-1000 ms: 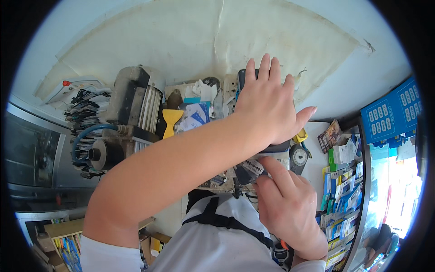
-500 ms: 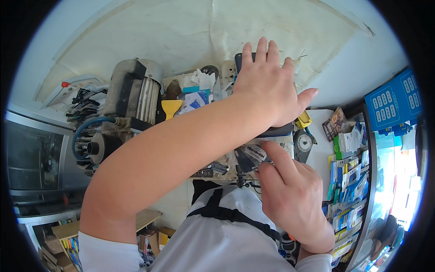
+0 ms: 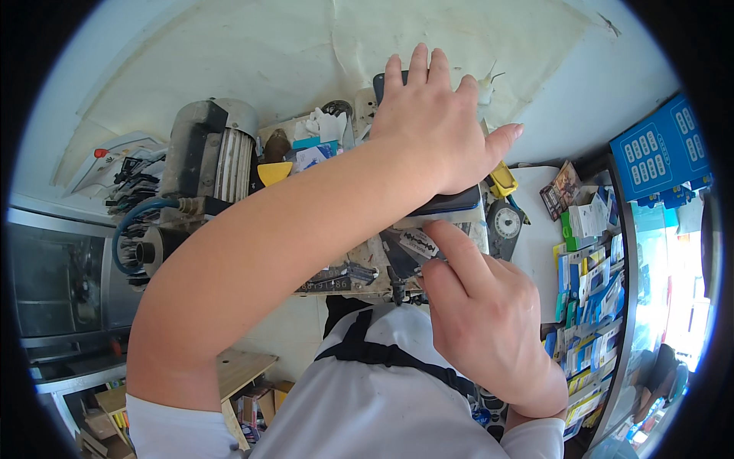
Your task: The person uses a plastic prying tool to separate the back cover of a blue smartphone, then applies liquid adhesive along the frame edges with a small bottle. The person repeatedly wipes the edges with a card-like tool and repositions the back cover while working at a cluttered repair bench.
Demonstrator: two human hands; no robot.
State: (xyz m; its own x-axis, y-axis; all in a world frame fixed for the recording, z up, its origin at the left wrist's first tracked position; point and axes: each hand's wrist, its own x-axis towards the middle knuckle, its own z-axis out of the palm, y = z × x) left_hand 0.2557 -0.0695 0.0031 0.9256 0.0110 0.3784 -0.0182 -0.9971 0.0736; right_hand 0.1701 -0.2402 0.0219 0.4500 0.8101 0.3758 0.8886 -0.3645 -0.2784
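Observation:
My left hand [image 3: 430,126] lies palm down with fingers spread over a dark, flat, phone-like device [image 3: 451,205]. Its near edge shows below my wrist, and a dark corner shows beyond my fingers. My right hand [image 3: 489,314] is closed near the front edge of the bench, index finger and thumb reaching toward the device's near side. Anything between those fingertips is hidden. Just left of them lies a razor blade [image 3: 418,243] on dark thin flat pieces [image 3: 399,254]. My left forearm crosses the bench and covers part of it.
A grey motor [image 3: 206,153] with a blue hose [image 3: 145,206] stands at the left. Behind my forearm are a yellow scraper [image 3: 274,173] and white tissue [image 3: 327,124]. A dial device [image 3: 506,222] sits right of the bench. Boxes [image 3: 589,268] fill a glass case farther right.
The view has shifted slightly, so the bench and both hands appear a little higher and farther left. My left hand stays flat on the device; my right fingers stay near its edge.

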